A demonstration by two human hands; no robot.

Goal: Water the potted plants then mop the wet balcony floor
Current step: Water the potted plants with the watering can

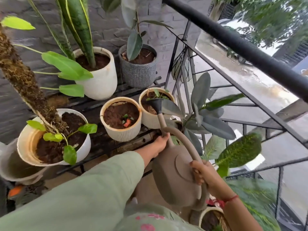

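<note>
Fingers [196, 171] grip watering can [173, 179]; rose [154, 102] over soil-filled pot [148, 121].

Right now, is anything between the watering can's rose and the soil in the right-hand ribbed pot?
Nothing visible does. The rose of the watering can hangs over the ribbed pot, above its soil. The seedling stands just beyond the rose, and a grey-green leaf lies beside the spout, not under it.

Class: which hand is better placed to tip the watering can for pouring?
Probably right: the right hand grips the watering can by its handle; the left hand merely holds the spout.
</note>
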